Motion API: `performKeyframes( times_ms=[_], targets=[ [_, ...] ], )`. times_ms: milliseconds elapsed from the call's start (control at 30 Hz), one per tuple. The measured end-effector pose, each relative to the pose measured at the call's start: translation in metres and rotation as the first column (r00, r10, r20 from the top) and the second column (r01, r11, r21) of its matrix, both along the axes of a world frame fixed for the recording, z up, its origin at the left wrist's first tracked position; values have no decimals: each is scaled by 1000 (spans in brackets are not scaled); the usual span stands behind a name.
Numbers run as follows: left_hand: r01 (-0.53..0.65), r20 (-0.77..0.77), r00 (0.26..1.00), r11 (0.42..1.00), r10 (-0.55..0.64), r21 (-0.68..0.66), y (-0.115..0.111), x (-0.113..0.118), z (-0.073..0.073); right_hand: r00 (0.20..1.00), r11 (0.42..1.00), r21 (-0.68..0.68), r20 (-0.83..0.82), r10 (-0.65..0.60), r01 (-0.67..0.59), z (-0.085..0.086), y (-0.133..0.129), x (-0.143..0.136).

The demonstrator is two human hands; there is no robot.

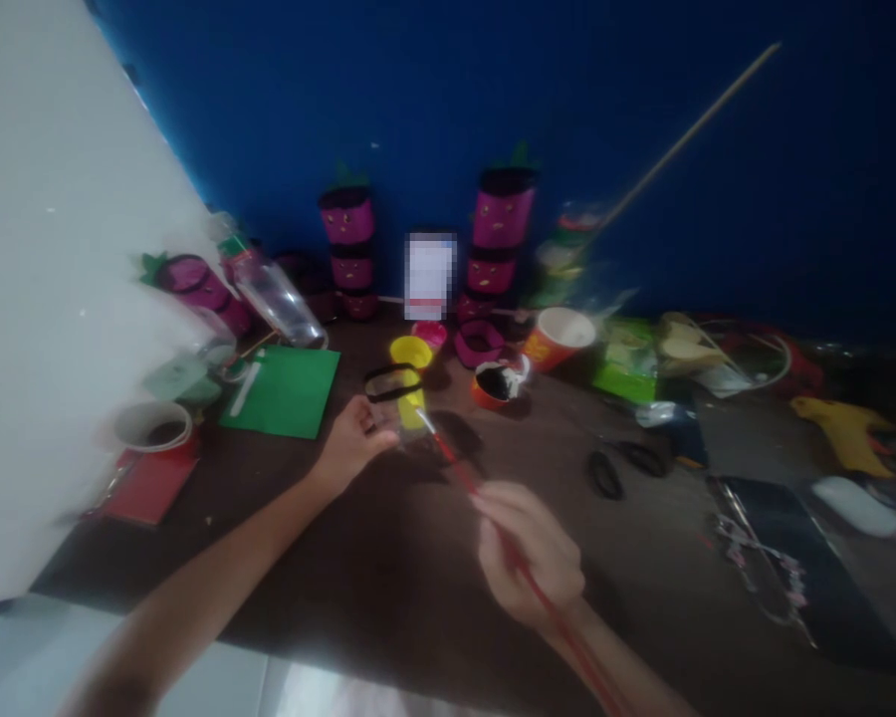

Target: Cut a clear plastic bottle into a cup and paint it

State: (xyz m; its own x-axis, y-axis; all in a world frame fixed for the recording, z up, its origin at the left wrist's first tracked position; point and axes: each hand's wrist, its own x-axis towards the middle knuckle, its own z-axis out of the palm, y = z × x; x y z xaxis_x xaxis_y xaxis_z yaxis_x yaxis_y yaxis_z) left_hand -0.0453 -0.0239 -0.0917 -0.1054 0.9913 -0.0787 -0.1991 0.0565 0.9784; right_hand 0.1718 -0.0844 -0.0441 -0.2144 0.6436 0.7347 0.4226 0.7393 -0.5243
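My right hand [530, 548] is closed around a long red paintbrush [452, 456], its pale tip angled up and forward. My left hand [358, 440] grips a clear plastic bottle piece with a black rim [392, 384]. Yellow shows on that piece's right side, where the brush tip is, though blur hides whether they touch. Just beyond stand a yellow paint cup [410, 351] and a pink paint pot [429, 335]. Right of them are a purple ring-shaped piece [479, 343] and a small orange cup with dark contents [495, 384].
Purple stacked containers with faces [345, 249] stand along the blue wall. To the left are a leaning clear bottle [280, 299], a green sheet [288, 398] and a red cup [153, 438]. Scissors [627, 460], a dark phone-like slab [798, 558] and a yellow glue gun [851, 433] lie right.
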Motion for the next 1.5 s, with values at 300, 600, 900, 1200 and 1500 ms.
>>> performKeyframes(
  times_ms=[300,600,900,1200,1500],
  targets=[
    [-3,23,1000,1000,3,-3,-1,1,2,1000,1000,-7,-7,6,-6,1,1,-1],
    [-5,16,1000,1000,5,-12,0,1,1,1000,1000,-7,-12,11,-11,0,1,-2],
    [-32,2,999,999,32,-24,0,-1,0,999,1000,-5,-42,-6,6,2,-3,1],
    [-15,-7,1000,1000,15,-10,-1,0,1,999,999,8,-20,-33,33,-1,-2,-1],
    [-14,-2,1000,1000,14,-12,-1,2,4,999,1000,-3,-17,-29,29,1,-1,-2]
  ],
)
